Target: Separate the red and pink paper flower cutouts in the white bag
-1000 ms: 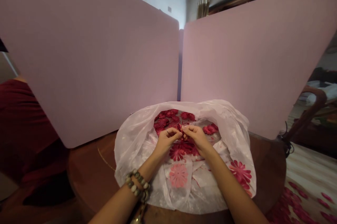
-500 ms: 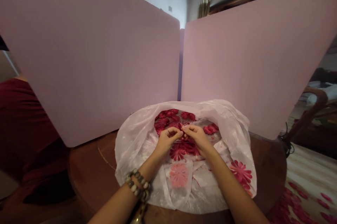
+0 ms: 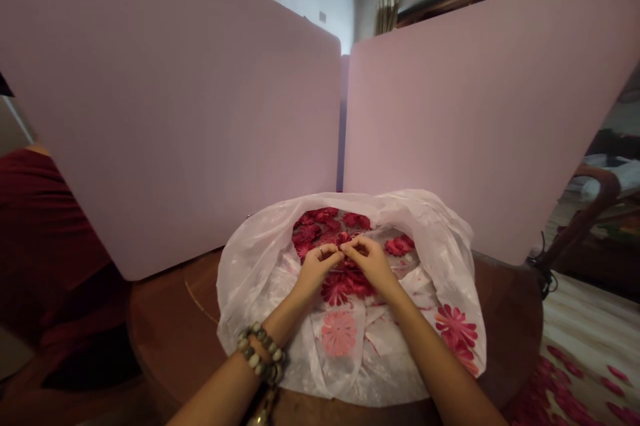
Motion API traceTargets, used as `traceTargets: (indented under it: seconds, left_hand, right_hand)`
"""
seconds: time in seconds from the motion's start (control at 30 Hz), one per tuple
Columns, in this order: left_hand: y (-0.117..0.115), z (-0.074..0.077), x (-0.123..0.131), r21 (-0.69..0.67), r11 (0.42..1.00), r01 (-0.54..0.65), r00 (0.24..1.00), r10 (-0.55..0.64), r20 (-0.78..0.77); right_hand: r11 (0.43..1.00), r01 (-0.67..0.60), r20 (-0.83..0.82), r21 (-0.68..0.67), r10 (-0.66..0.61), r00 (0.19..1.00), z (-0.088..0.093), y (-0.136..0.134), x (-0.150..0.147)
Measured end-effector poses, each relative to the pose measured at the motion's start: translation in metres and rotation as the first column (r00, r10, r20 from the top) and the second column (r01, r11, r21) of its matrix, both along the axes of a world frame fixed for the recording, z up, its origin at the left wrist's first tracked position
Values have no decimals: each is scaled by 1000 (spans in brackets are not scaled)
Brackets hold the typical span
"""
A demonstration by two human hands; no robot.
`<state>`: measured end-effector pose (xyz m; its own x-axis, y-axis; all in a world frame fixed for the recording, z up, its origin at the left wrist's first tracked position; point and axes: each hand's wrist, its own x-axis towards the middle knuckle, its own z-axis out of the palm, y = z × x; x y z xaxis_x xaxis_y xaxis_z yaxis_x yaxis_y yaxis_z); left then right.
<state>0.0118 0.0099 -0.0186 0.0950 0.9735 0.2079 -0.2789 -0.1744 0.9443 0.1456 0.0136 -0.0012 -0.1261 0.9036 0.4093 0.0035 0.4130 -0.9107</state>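
Over the mouth of a white plastic bag (image 3: 260, 273), my left hand (image 3: 319, 267) and my right hand (image 3: 371, 261) meet, thumbs and fingertips pinched together. Between and just behind the fingertips shows a small red petal flower (image 3: 343, 238), partly hidden by my fingers. Below my hands lies a stack of dark red flower cutouts (image 3: 336, 290). Nearer to me, a pink flower cutout (image 3: 339, 333) shows on the plastic. More red flowers (image 3: 306, 234) fill the far left of the bag opening, and another red cluster (image 3: 399, 245) sits right of my fingers.
The bag rests on a round brown wooden table (image 3: 175, 319). Two tall pink panels (image 3: 210, 113) stand behind it. Red cutouts (image 3: 457, 326) lie at the bag's right side. Loose red petals (image 3: 565, 393) are scattered on the floor. A person's red sleeve (image 3: 40, 213) is at left.
My right fingertips have shifted slightly left, closer to my left fingertips, and the small red flower has moved a little. The bag and the other flowers stay put.
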Motion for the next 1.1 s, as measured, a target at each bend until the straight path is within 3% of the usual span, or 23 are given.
traceTargets:
  seconds: [0.13, 0.3, 0.53, 0.67, 0.87, 1.1]
  left_hand:
    - [-3, 3, 0, -15, 999, -36, 999, 35, -33]
    - [-5, 9, 1, 44, 993, -106, 993, 108, -49]
    - [-4, 10, 0, 84, 988, -126, 991, 121, 57]
    - [-4, 8, -1, 96, 990, -107, 993, 103, 50]
    - [-5, 4, -1, 152, 988, -20, 999, 24, -29]
    - [-10, 11, -3, 271, 956, -108, 992, 120, -27]
  right_hand:
    - [998, 33, 54, 50, -36, 998, -3, 1, -2]
    - [998, -15, -32, -62, 13, 999, -9, 6, -3]
    - [964, 252, -95, -82, -259, 961, -18, 25, 16]
    - [940, 322, -114, -113, -334, 936, -17, 28, 24]
    - [943, 320, -106, -92, -329, 938, -16, 24, 18]
    - [961, 274, -89, -42, -277, 957, -13, 19, 9]
